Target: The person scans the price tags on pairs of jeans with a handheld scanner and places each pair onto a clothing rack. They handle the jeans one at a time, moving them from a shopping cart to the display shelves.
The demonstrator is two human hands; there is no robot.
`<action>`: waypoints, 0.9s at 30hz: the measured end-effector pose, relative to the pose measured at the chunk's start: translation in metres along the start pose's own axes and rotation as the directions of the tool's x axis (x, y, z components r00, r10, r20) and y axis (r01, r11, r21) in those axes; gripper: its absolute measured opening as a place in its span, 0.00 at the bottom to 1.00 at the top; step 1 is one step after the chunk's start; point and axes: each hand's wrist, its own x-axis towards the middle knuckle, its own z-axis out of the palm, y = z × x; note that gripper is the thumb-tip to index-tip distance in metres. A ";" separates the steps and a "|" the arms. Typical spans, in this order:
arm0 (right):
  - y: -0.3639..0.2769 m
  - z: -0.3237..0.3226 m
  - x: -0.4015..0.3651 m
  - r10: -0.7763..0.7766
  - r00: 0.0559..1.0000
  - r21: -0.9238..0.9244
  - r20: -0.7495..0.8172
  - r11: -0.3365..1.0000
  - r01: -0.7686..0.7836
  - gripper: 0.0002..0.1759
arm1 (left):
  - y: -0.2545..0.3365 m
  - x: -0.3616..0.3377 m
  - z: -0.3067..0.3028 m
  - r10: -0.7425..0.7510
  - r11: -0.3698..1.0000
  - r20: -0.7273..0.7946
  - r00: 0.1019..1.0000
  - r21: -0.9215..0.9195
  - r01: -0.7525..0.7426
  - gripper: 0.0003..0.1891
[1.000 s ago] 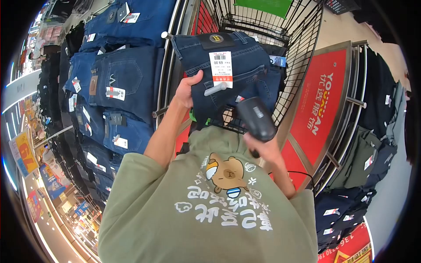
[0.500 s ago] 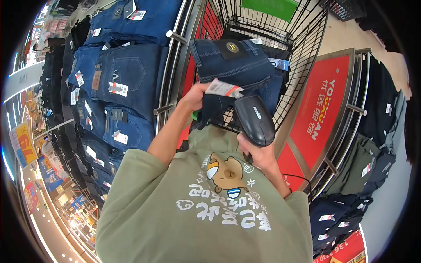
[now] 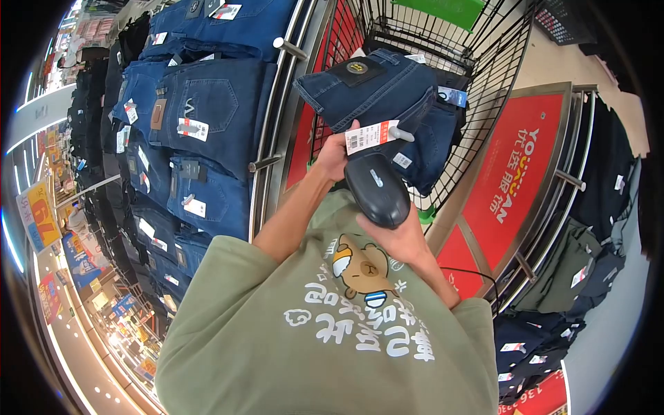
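Observation:
My left hand (image 3: 333, 158) pinches a white and red price tag (image 3: 370, 137), its printed face and barcode turned toward me. A small grey security tag (image 3: 401, 134) sits at the tag's right end. Just below it is a black barcode scanner (image 3: 378, 190), gripped by my right hand (image 3: 400, 238), with its head near the tag. Its handle is hidden by the scanner body. Beyond my hands, folded blue jeans (image 3: 377, 90) with a dark waist patch lie on other denim in the shopping cart (image 3: 501, 97).
Stacks of folded jeans (image 3: 200, 104) fill the rack on the left, fronted by a metal rail (image 3: 266, 166). At right stands a rack with a red sign (image 3: 508, 166) and dark garments (image 3: 567, 270). A black cable (image 3: 477, 271) runs beside my right forearm.
The price tag has turned to face me. The scanner has moved left and down, closer to the tag. The jeans in the cart have tilted, and the view has shifted slightly.

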 end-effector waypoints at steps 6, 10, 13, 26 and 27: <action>0.030 -0.028 0.002 0.209 0.973 0.101 -0.093 0.975 -0.199 0.23 | 0.003 -0.010 0.011 0.086 0.991 0.120 0.989 -0.111 -0.073 0.29; 0.034 -0.053 0.037 -0.001 0.883 -0.466 -0.470 0.849 -0.248 0.28 | 0.022 -0.040 0.000 0.195 0.980 -0.131 0.972 -0.003 -0.197 0.30; 0.087 -0.074 0.083 -0.314 0.871 -0.757 -0.377 0.646 -0.095 0.37 | 0.033 -0.067 -0.015 0.256 0.967 -0.233 0.938 0.056 -0.250 0.24; 0.120 -0.060 0.159 -0.519 0.850 -0.946 -0.083 0.309 0.096 0.23 | 0.010 -0.168 -0.004 0.584 0.803 -0.558 0.590 0.290 -0.520 0.10; 0.106 -0.049 0.158 -0.306 0.940 -0.644 -0.154 0.752 0.139 0.23 | 0.007 -0.173 -0.003 0.566 0.804 -0.533 0.629 0.187 -0.564 0.12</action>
